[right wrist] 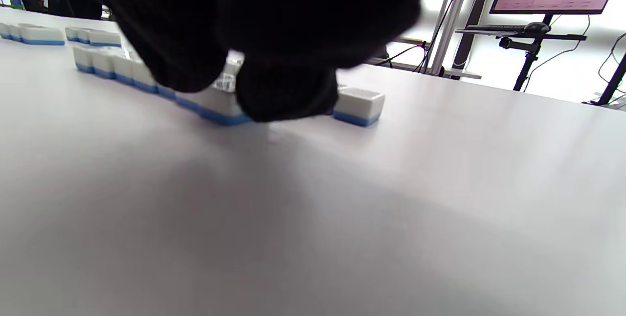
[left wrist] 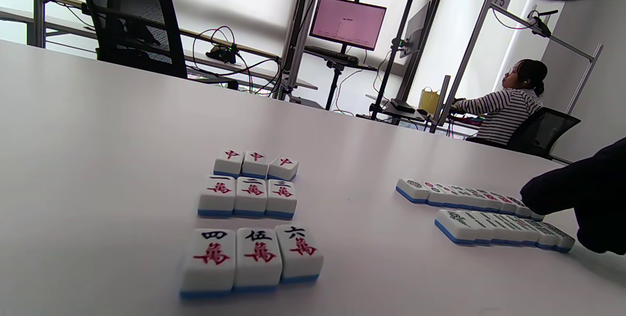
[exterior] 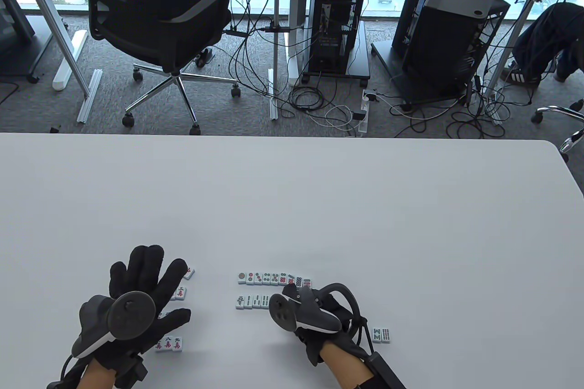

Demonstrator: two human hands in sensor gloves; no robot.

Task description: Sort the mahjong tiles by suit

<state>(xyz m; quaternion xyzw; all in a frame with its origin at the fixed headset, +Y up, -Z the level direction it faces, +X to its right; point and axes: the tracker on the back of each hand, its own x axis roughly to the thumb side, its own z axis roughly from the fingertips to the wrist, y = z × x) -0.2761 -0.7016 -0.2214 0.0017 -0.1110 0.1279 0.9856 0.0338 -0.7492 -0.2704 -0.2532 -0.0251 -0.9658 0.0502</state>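
1. The mahjong tiles look small, hard and stiff, with smooth glossy faces; I judge them light and apt to slide on the white desk. Best taken by a pinch across the 2 long sides, or nudged flat along the desktop.
2. Sorted groups lie near the front edge: character tiles in rows of 3 on the left, a row of circle tiles and, just behind it toward the person, a row of bamboo tiles. 2 bamboo tiles sit apart at the right.
3. The left hand lies spread, fingers straight and released, over the character group.
4. The right hand is low at the bamboo row's right end; its fingers are curled down onto an end tile there, though whether they pinch it I cannot tell.
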